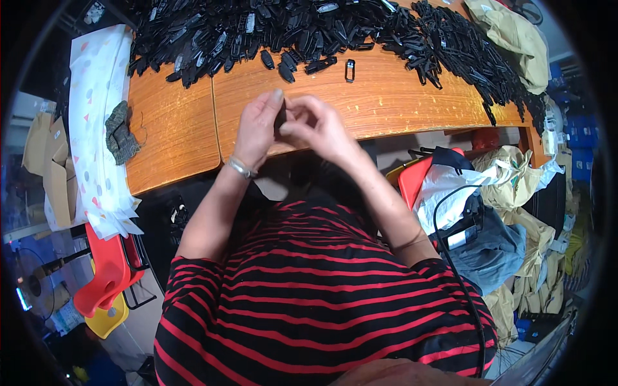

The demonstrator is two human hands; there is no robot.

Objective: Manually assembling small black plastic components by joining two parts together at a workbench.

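Note:
Near the table's front edge, my left hand [259, 122] is closed around a small black plastic part [280, 117], its thumb pointing up along it. My right hand [320, 127] pinches the same part from the other side with curled fingers. Much of the part is covered by the fingers, so its exact kind cannot be made out. Just beyond my hands lie a few loose black oval pieces [286, 71] and a narrow black frame-shaped piece [349, 71].
A large heap of black plastic parts [212, 38] spans the wooden table's [174, 128] far side, with slimmer ones [460, 55] heaped at right. A dark knitted item [120, 134] lies on a dotted white sheet [90, 128] at left. Red chairs [106, 273] and brown bags [515, 170] stand around.

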